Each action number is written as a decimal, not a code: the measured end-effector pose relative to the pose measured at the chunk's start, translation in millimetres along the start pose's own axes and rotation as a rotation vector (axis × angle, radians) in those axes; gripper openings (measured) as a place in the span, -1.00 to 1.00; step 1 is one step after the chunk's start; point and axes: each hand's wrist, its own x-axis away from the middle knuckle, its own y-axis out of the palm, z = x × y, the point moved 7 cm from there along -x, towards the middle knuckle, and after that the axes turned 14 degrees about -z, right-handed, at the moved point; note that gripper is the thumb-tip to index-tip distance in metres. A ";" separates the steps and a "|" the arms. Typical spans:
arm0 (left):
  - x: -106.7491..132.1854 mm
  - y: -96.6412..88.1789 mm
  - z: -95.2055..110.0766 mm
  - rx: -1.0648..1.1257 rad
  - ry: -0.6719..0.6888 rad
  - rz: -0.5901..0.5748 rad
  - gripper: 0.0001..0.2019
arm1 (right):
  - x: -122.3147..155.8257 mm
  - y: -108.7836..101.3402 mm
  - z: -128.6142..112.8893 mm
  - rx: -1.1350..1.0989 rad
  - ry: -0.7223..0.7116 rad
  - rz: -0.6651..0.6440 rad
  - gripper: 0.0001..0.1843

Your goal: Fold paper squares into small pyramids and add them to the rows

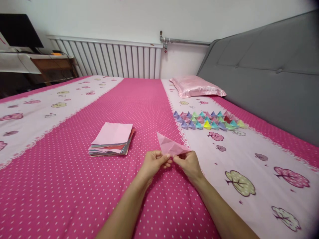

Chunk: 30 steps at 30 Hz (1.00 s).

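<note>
Both hands meet low in the middle of the view, at about 6 o'clock on the bed. Left hand (154,162) and right hand (189,164) are close together, fingertips nearly touching, and each pinches the near edge of 1 folded pink paper (170,146). The paper is creased into a pointed, roughly triangular shape; its tip rises toward 11 o'clock from the hands and its body is lifted just above the bedsheet (74,186). Both forearms run in from the bottom edge.

From the hands, at 10 o'clock and near, a stack of paper squares (112,139) lies flat on the dotted pink band of the sheet, with a pale pink sheet on top and other colours showing at its edges. At 1 o'clock, well apart from the hands, a cluster of small folded pieces (209,121) in blue, purple, pink, green and yellow sits in about 2 rows on the pale tree-printed band. Farther off at 12 to 1 o'clock lies a shiny pink pillow (195,87), beside the grey padded headboard (269,83) that fills 2 to 3 o'clock. A white radiator (112,59) runs along the wall at 11 o'clock.
</note>
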 end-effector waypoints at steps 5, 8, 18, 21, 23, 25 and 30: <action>0.9 -4.1 1.3 -0.019 -0.020 0.015 -0.69 | 2.2 -10.5 -4.8 0.065 -0.008 0.106 -0.90; 1.3 -7.3 2.3 -0.029 -0.029 0.021 -0.69 | 2.9 -17.4 -7.1 0.078 -0.006 0.142 -0.97; 2.9 -15.0 5.2 -0.045 -0.054 0.054 -0.76 | 2.6 -29.8 -9.9 0.127 0.024 0.186 -0.94; 3.3 -18.1 5.5 -0.044 -0.060 0.060 -0.77 | 3.6 -34.4 -10.3 0.101 0.023 0.199 -0.95; 3.6 -21.5 5.4 -0.040 -0.066 0.062 -0.77 | 3.6 -39.7 -10.4 0.093 0.012 0.209 -0.96; 4.5 -27.7 6.1 -0.039 -0.064 0.086 -0.77 | 3.3 -48.8 -9.3 0.071 0.004 0.252 -0.97; 7.7 -37.8 11.3 -0.040 -0.028 0.136 -0.76 | 5.0 -69.4 -5.3 -0.162 -0.019 0.423 -0.95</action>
